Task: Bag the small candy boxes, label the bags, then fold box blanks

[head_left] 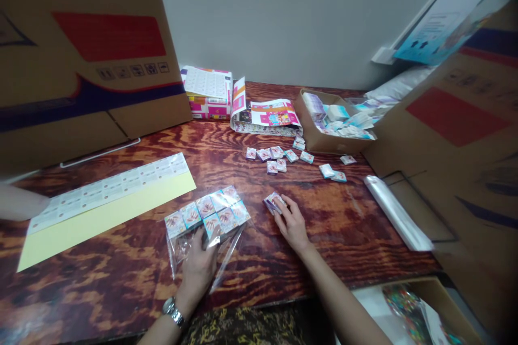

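A clear plastic bag lies on the table with two rows of small printed boxes inside, white and blue with a picture on top. My left hand, a watch on its wrist, is closed at the near end of this bag; its fingertips are partly hidden under the film and boxes. To the right, my right hand has its fingers over a single small box on the tabletop, gripping it. Several loose boxes of the same kind are scattered farther back.
An open carton at the back holds many small boxes. A sticker sheet lies left, and a stack of clear bags right. Large cartons flank the table. Another box with colourful contents stands below the front edge.
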Available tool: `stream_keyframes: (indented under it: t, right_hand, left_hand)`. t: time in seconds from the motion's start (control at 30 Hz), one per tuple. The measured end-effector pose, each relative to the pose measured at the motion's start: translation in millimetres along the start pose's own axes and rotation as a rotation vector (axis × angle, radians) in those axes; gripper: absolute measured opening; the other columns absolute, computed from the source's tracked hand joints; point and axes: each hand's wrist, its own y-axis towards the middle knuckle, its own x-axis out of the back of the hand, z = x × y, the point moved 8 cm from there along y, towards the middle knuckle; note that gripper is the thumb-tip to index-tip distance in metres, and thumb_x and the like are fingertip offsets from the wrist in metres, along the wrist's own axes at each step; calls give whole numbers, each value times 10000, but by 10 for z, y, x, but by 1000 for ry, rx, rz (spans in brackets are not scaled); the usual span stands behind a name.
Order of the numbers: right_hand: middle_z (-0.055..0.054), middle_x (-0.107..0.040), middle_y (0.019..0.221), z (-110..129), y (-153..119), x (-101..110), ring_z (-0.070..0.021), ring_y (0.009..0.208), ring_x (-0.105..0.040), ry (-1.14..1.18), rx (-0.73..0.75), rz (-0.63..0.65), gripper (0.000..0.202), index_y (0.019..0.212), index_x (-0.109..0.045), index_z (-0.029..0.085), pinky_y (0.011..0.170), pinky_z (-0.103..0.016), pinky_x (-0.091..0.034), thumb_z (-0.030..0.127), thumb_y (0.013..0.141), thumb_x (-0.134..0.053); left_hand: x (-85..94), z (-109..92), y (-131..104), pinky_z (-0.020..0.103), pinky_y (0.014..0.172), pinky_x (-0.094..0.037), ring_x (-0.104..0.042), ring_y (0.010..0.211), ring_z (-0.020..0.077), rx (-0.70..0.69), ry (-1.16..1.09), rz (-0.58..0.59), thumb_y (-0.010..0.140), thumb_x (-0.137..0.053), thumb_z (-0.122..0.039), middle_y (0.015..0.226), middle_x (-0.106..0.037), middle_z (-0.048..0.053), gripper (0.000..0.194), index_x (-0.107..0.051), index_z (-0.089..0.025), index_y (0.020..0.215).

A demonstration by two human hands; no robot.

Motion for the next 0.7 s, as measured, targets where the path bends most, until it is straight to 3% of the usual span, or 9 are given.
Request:
stream_keyframes:
  t: [0.1, 0.33, 0.47, 0.6, 0.7]
  right_hand:
    - [-128, -441, 1267, 35, 7, -24, -252, 1145, -486, -33, -6, -22, 411, 1289, -479, 255, 930, -428, -468, 236, 879, -485]
    - [-138, -405, 1318, 30, -59, -159, -287, 1185, -451, -116, -21, 23, 436, 1301, -457, 248, 929, -473, -461, 306, 871, -494]
    - [-127, -394, 1320, 11, -53, -192, -291, 1190, -444, -120, -21, 18, 443, 1317, -428, 269, 921, -482, -464, 286, 877, -479]
    - [-126, -395, 1308, 199, 0, 2, -296, 1181, -451, -63, -27, -32, 476, 1340, -399, 275, 937, -483, -452, 237, 871, -472]
    - [-119, -375, 1331, 579, -12, 315, -296, 1191, -447, 16, -8, -69, 536, 1366, -358, 285, 988, -493, -410, 213, 854, -496]
  left_hand:
    - [-103, 4, -24, 387, 788, -498, -486, 1127, 294, -52, 86, 107, 829, -438, -237, 1284, -468, 135, 416, -522, -220, 1236]
    - [-105, -21, -61, 376, 760, -510, -493, 1103, 297, -157, 160, 64, 857, -399, -181, 1275, -407, 166, 467, -423, -232, 1321]
    - [-7, -143, -64, 416, 865, -479, -475, 1145, 279, -165, 143, 91, 873, -390, -173, 1296, -387, 172, 524, -297, -223, 1386]
    - [180, -267, -102, 468, 1008, -370, -357, 1274, 283, -134, 114, 96, 883, -385, -189, 1371, -354, 185, 598, -137, -161, 1427]
    - [311, -263, -188, 460, 1053, -327, -259, 1338, 268, -68, 80, 104, 888, -355, -161, 1436, -279, 178, 616, -67, -142, 1432]
